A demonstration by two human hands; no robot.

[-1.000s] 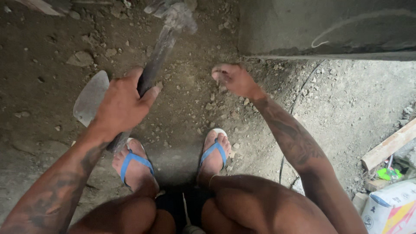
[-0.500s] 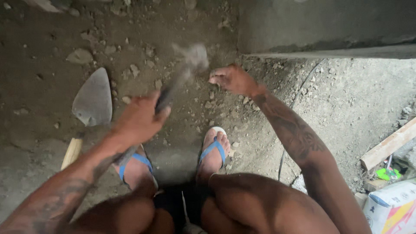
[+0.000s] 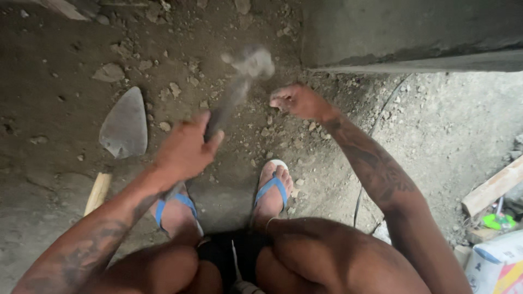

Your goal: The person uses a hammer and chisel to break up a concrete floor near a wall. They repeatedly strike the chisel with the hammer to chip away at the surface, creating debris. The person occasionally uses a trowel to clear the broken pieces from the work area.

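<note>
I squat over rough, rubble-strewn ground. My left hand (image 3: 185,147) grips the dark handle of a hammer (image 3: 242,73), whose blurred head is swinging in front of me just left of my right hand. My right hand (image 3: 297,102) is closed near the ground by the foot of a concrete block (image 3: 414,38); whether it pinches something is hidden. A trowel (image 3: 124,130) with a grey pointed blade and wooden handle lies on the ground left of my left hand. My feet in blue flip-flops (image 3: 272,188) are below.
Loose stones and concrete chips (image 3: 109,72) scatter across the ground ahead. At the right edge lie a wooden plank (image 3: 493,185), a green object (image 3: 498,220) and a white bag (image 3: 498,264). A thin dark cable (image 3: 362,188) runs along the ground by my right arm.
The hammer swung down from a raised position toward the spot by my right hand, and my left hand dropped lower. The right hand stayed in place. The trowel became fully visible.
</note>
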